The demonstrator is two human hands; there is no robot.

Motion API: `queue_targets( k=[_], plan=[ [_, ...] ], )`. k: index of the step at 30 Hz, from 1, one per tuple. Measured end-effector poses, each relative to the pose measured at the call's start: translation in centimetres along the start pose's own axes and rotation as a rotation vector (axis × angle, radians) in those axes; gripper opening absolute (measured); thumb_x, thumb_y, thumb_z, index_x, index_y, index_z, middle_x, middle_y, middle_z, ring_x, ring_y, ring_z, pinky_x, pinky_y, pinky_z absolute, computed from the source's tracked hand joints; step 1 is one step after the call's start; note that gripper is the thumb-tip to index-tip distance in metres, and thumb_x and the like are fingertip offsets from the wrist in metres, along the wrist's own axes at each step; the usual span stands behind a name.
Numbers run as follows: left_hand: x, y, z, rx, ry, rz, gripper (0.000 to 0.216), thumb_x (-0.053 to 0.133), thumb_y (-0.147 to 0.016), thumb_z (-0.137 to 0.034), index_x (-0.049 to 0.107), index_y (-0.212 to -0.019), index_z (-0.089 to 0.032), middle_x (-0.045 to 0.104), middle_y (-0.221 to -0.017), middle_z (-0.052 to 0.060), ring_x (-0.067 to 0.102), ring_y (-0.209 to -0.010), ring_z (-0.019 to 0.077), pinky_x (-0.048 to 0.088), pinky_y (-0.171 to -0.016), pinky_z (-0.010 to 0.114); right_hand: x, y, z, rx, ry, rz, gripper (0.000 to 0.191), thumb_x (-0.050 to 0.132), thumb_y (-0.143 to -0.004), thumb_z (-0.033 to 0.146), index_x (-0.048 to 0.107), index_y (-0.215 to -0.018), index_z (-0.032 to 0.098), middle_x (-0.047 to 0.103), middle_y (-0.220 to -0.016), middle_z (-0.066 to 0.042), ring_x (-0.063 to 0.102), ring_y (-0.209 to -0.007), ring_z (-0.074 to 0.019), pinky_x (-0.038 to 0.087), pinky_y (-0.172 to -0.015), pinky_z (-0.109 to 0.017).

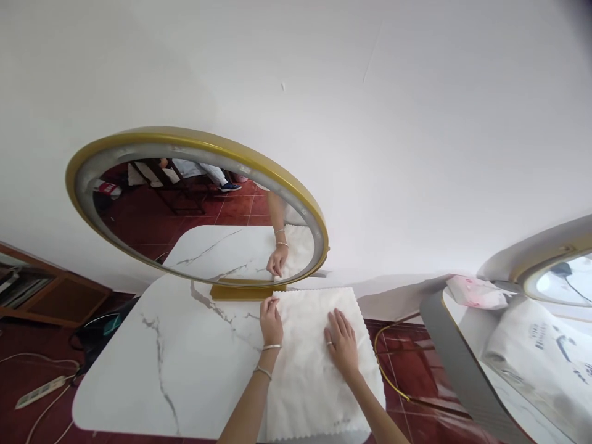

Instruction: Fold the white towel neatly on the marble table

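- Head view: a thin white cloth (305, 382), soft and faintly rumpled, lies spread over the right part of a glossy white surface (118, 376) with grey, marble-like veins; its border is scalloped.
- The left hand (271, 322) has its grip drawn in, fingertips pinching the cloth at its upper left corner.
- The right hand (342, 342) rests on the cloth's upper right part, grip flat and loosely spread, palm down.
- Just beyond the left hand stands the gold, block-like base (243, 293) of an oval mirror (198, 206), whose smooth gold rim leans over the surface and narrows the room ahead.
- The surface's left corners are broadly rounded; there is open room on it left of the left hand.
- The cloth hides the surface's right edge; past it a gap shows red tiled floor (419, 370) and a curved gold metal tube (382, 361).
- Across that gap, a second surface (467, 317) with a thick grey side carries a crinkled pink-and-white packet (476, 291) and white printed fabric (539, 351).
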State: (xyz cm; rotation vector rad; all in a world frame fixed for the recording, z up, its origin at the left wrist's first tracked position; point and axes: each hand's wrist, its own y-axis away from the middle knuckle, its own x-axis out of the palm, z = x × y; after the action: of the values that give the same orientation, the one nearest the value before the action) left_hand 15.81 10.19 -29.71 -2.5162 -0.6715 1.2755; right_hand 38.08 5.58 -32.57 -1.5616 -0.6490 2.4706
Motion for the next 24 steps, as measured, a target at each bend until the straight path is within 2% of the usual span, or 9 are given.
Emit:
queue_targets(
  k=[3,7,9,13,16,18,20,24],
  plan=[
    [0.0,0.2,-0.2,-0.058,-0.036,-0.054,0.026,0.042,-0.090,-0.023,0.064,-0.103,-0.017,0.057,-0.104,0.012,0.058,-0.093,0.0229,0.051,-0.084,0.040,0.1,-0.1,0.1,-0.001,0.003,-0.013,0.049,0.037,-0.097,0.031,0.030,-0.145,0.024,0.045,-0.143,-0.013,0.038,-0.135,-0.0274,0.040,-0.103,-0.047],
    [0.1,0.1,-0.1,-0.100,-0.047,-0.074,0.025,0.039,-0.092,-0.025,0.064,-0.088,-0.020,0.059,-0.088,0.007,0.060,-0.081,0.0193,0.052,-0.072,0.032,0.1,-0.2,0.3,0.007,-0.006,-0.011,0.051,0.036,-0.097,0.032,0.027,-0.147,0.026,0.044,-0.144,-0.012,0.038,-0.135,-0.0275,0.038,-0.105,-0.048],
    [0.4,-0.3,-0.2,-0.080,-0.044,-0.069,0.032,0.032,-0.094,-0.022,0.064,-0.089,-0.020,0.059,-0.092,0.008,0.061,-0.086,0.0189,0.052,-0.077,0.033,0.1,-0.2,0.5,0.005,-0.010,-0.004,0.052,0.035,-0.097,0.032,0.026,-0.148,0.026,0.044,-0.145,-0.011,0.038,-0.135,-0.0274,0.038,-0.105,-0.048],
    [1.4,-0.6,-1.2,0.007,-0.054,0.000,0.037,0.033,-0.094,-0.026,0.061,-0.115,-0.014,0.059,-0.110,0.015,0.058,-0.106,0.0242,0.048,-0.092,0.040,0.2,-0.6,1.3,-0.007,0.031,0.011,0.053,0.034,-0.097,0.029,0.025,-0.149,0.027,0.042,-0.146,-0.010,0.037,-0.136,-0.0272,0.034,-0.107,-0.049],
    [2.1,-0.5,-1.8,0.164,-0.110,0.124,0.045,0.040,-0.092,-0.033,0.051,-0.131,-0.014,0.050,-0.136,0.016,0.042,-0.130,0.0290,0.037,-0.107,0.047,0.3,-1.7,1.6,-0.029,0.073,0.079,0.050,0.037,-0.096,0.030,0.033,-0.146,0.030,0.041,-0.147,-0.009,0.037,-0.135,-0.0284,0.033,-0.107,-0.050],
    [2.4,-0.9,-1.9,0.228,-0.187,0.188,0.052,0.041,-0.092,-0.038,0.044,-0.138,-0.014,0.041,-0.145,0.016,0.032,-0.138,0.0308,0.030,-0.111,0.050,0.4,-2.8,1.4,-0.031,0.094,0.109,0.048,0.039,-0.095,0.036,0.039,-0.143,0.031,0.042,-0.146,-0.009,0.037,-0.134,-0.0304,0.033,-0.106,-0.052],
    [2.6,-1.8,-2.1,0.217,-0.255,0.215,0.058,0.043,-0.090,-0.045,0.044,-0.137,-0.012,0.042,-0.144,0.019,0.032,-0.137,0.0336,0.029,-0.111,0.052,0.7,-4.3,1.0,-0.036,0.119,0.132,0.049,0.043,-0.093,0.043,0.042,-0.142,0.031,0.038,-0.148,-0.011,0.033,-0.136,-0.0339,0.029,-0.106,-0.057],
    [3.6,-4.0,-2.8,0.134,-0.352,0.239,0.056,0.048,-0.087,-0.052,0.057,-0.124,-0.012,0.057,-0.126,0.023,0.044,-0.126,0.0400,0.030,-0.105,0.060,1.6,-7.7,0.7,-0.089,0.179,0.238,0.061,0.050,-0.087,0.055,0.036,-0.144,0.037,0.023,-0.155,-0.010,0.017,-0.141,-0.0415,0.013,-0.103,-0.072]
  ],
)
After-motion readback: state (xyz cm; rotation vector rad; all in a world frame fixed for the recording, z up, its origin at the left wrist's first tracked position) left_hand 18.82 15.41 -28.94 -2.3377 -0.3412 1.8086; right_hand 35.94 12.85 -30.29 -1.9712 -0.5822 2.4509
